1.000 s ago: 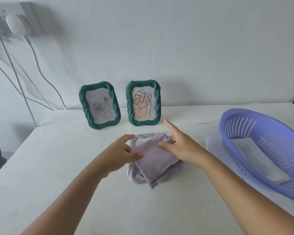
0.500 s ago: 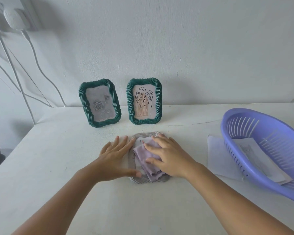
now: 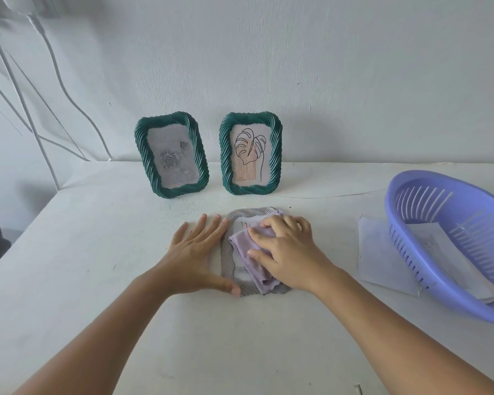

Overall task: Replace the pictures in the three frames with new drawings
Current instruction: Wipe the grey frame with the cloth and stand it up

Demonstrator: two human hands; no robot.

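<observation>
A pale ribbed picture frame [image 3: 229,263] lies flat on the white table [image 3: 97,280]. My left hand [image 3: 196,252] lies flat against its left edge, fingers straight, thumb on the lower rim. My right hand [image 3: 285,252] presses a folded lilac cloth [image 3: 247,246] onto the frame's face, fingers bent over the cloth. Two green rope-edged frames stand against the wall: the left one [image 3: 170,153] shows a grey rose picture, the right one [image 3: 251,152] a leaf line drawing.
A lilac slotted plastic basket [image 3: 405,215] with a paper sheet [image 3: 451,260] inside sits at the right. Another paper sheet [image 3: 382,258] lies on the table beside it. White cables [image 3: 54,81] hang down the wall at the left.
Both hands held the cloth above the frame a second ago. The left hand has since dropped flat beside the frame, and the right hand has pushed the cloth down onto it.
</observation>
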